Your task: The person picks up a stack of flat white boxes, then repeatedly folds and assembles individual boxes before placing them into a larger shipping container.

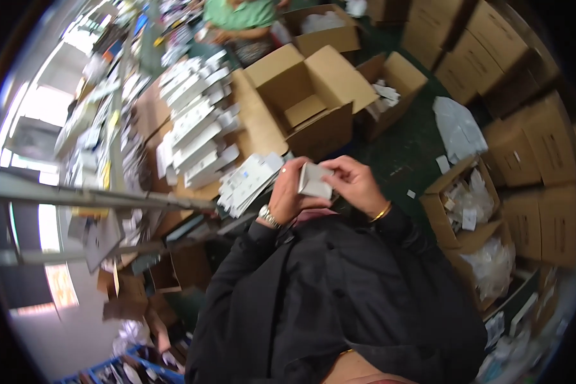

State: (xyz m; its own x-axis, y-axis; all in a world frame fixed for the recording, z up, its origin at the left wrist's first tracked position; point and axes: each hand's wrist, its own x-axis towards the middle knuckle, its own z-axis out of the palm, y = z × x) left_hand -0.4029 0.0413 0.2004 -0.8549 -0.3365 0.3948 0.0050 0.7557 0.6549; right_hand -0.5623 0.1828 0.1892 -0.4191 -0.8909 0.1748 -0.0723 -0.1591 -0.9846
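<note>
Black jacket [339, 288] filling the foreground, I hold 1 small white box [315, 182] in mid-air, just off the worktop's [260, 131] near right corner. My left hand [285, 195] curls around it; my right hand [360, 185] pinches its upper edge between thumb and finger. Too hard a squeeze could crease the card, I judge, and a slack hold could drop it to the green floor [403, 160]. A swing of my left wrist could scatter the flat white cartons [253, 182] fanned near that corner. White boxes [195, 128] line the worktop; at its right edge, an open brown carton [320, 131] blocks reach that way. To my right, a floor box [438, 217] holds clear plastic; beyond the far edge, a co-worker [240, 16] in green.
</note>
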